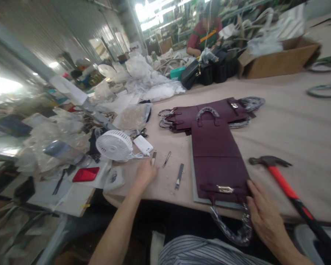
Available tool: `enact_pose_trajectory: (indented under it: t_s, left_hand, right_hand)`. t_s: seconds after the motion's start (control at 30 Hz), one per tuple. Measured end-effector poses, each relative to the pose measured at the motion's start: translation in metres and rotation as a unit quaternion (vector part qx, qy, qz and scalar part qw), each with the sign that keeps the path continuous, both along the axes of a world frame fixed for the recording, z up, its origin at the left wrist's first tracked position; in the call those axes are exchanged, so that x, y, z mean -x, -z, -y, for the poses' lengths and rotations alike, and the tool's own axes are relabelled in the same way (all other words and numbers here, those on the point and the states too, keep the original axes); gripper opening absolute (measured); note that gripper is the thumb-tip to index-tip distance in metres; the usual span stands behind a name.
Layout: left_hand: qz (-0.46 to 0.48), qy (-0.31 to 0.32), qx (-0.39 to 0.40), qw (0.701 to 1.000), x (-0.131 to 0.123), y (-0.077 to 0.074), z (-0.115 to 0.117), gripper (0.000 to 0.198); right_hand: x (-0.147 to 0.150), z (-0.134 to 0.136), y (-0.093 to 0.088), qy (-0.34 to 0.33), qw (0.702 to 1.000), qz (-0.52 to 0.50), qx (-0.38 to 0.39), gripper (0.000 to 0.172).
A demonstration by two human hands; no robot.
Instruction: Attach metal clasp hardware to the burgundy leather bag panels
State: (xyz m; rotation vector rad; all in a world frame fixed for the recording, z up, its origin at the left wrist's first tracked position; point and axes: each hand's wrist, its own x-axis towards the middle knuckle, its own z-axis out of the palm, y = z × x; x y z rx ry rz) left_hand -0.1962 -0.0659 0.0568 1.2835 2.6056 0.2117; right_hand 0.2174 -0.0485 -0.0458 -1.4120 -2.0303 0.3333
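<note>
A dark burgundy handbag piece (216,147) lies flat across the table's front edge, with a pale grey board under it. It has a metal clasp plate (225,189) and a plastic-wrapped handle (234,235) hanging over the edge. My right hand (266,213) grips its near right edge, fingertips at the rim. My left hand (146,173) is closed at the lower end of a small flat metal tool (153,158); its fingertips are partly hidden. Right of it lie a slim metal tool (167,159) and a grey cutter-like tool (179,176).
More burgundy bag pieces (209,112) lie behind. A claw hammer (284,180) rests at right. A white fan (114,145), white power bank (143,145) and red phone (85,174) are at left. Black bags (191,73), a cardboard box (281,60) and a co-worker (205,33) are beyond.
</note>
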Motion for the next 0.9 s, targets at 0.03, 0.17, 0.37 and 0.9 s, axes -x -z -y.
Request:
enact_pose_trajectory:
  t_s: [0.03, 0.17, 0.37, 0.9]
  left_hand:
    - [0.009, -0.004, 0.046, 0.999, 0.01, 0.0, -0.005, 0.029]
    - [0.035, 0.006, 0.105, 0.994, 0.029, 0.007, -0.017, 0.02]
    - [0.055, 0.014, 0.086, 0.995, 0.036, 0.004, -0.022, 0.02]
    - [0.403, 0.053, -0.408, 0.817, -0.094, 0.022, 0.031, 0.022]
  right_hand:
    - [0.0, 0.001, -0.004, 0.003, 1.0, -0.001, 0.004, 0.055]
    - [-0.001, -0.001, -0.027, -0.003, 1.0, 0.026, 0.013, 0.051]
    - [0.02, -0.003, -0.085, -0.073, 0.99, 0.116, -0.043, 0.044]
    - [0.049, -0.007, -0.072, -0.155, 0.96, 0.233, 0.004, 0.051]
